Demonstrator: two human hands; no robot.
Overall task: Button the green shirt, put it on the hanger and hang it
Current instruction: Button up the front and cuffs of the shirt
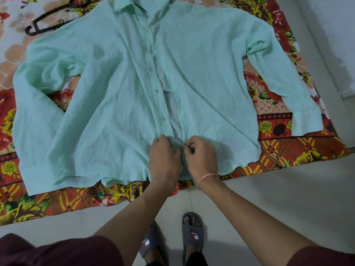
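Our pale mint-green long-sleeved shirt (107, 96) lay front-up across mid-frame on the floral bedspread (288, 144). Our left hand (165, 158) and right hand (201, 156) each pinched its front edges at lower centre. We judged matching the hems first best.

maroon sleeves (57, 250), pink wrist thread (206, 178), grey slides (193, 233)

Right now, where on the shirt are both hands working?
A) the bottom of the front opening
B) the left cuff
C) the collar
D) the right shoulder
A: the left hand and right hand meet at the front opening of the shirt just above the hem, pinching the fabric there; the collar lies at the far end.
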